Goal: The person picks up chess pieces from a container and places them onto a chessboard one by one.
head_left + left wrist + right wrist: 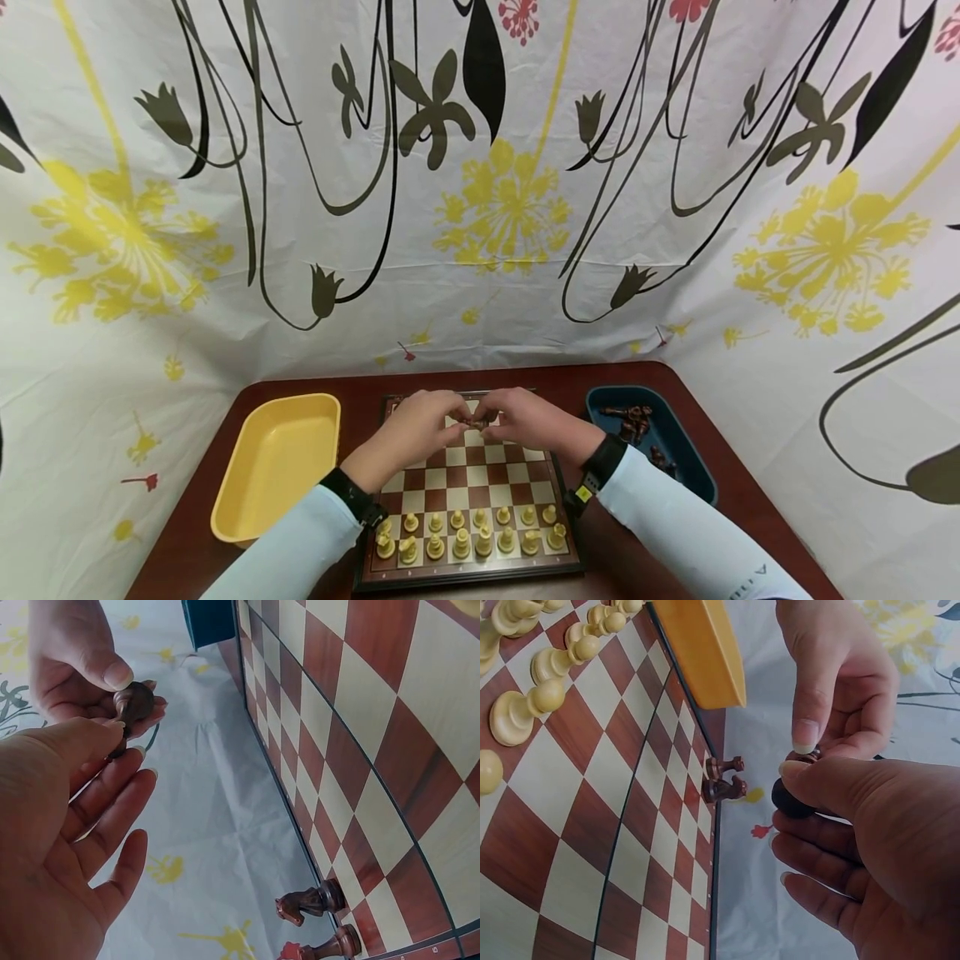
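Observation:
My left hand (422, 427) and right hand (534, 422) meet over the far part of the chessboard (477, 476). Between them is a dark brown chess piece (136, 703), pinched by the thumbs and fingers of both hands. In the right wrist view its round dark base (790, 801) shows; fingers cover much of the rest, so its kind is unclear. A dark knight (306, 901) and another dark piece (334, 944), probably a rook, stand at a far corner of the board. Two rows of cream pieces (461, 546) stand along the near side.
A yellow tray (222, 500) sits left of the board on the dark red table (217, 450). To the right, a blue tray (693, 454) holds several dark chess pieces (636, 423). Behind the table hangs a white floral cloth (480, 317).

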Action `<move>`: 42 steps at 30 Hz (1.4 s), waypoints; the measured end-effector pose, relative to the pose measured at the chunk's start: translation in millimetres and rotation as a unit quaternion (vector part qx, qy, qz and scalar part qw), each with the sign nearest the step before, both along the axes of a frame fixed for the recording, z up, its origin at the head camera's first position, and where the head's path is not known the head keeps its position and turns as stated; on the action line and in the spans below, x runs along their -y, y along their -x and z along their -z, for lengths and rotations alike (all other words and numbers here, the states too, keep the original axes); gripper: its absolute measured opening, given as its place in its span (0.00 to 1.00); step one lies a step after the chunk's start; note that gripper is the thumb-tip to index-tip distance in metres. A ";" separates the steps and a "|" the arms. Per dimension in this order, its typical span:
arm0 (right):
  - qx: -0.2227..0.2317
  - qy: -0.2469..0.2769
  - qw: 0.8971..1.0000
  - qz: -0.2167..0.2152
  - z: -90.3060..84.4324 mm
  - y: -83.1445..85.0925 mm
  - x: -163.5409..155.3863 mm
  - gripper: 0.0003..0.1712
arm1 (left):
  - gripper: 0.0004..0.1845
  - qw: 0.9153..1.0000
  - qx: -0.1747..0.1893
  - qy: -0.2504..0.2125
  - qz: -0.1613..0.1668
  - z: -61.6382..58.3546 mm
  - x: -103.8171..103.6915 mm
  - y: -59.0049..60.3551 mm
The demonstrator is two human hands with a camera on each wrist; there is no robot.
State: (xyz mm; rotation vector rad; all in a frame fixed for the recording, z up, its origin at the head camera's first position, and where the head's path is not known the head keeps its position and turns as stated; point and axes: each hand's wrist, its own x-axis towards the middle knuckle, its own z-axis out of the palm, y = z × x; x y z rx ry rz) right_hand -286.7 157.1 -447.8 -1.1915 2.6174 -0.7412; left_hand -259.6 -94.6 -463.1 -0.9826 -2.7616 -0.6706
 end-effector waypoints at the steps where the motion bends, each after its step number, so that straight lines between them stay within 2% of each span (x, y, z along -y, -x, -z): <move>1: 0.005 0.005 1.000 0.001 1.6 0.6 0.0 0.11 | 0.07 1.000 0.002 -0.001 0.000 -0.2 -0.1 0.1; 9: 0.031 0.023 0.999 0.012 11.2 -0.1 0.0 0.09 | 0.07 1.000 -0.001 0.000 0.010 -1.6 -2.5 0.4; 15: 0.035 0.027 0.999 0.028 16.0 -3.6 -2.9 0.09 | 0.06 0.999 -0.025 0.016 0.020 -5.0 -4.3 1.5; 23: 0.032 0.027 0.996 0.077 24.8 -6.7 -17.1 0.11 | 0.05 0.997 -0.056 0.054 0.024 -10.7 -2.5 9.5; 28: 0.033 0.024 0.995 0.094 28.2 -9.8 -25.9 0.13 | 0.07 0.992 -0.076 0.103 0.021 -9.1 0.2 23.3; 35: 0.050 0.034 0.992 0.115 29.5 -13.5 -34.2 0.14 | 0.02 0.989 -0.049 0.141 0.014 -11.8 7.9 48.3; 42: 0.051 0.042 0.991 0.117 31.0 -15.5 -38.8 0.15 | 0.07 0.980 -0.043 0.193 -0.012 -12.9 17.3 76.9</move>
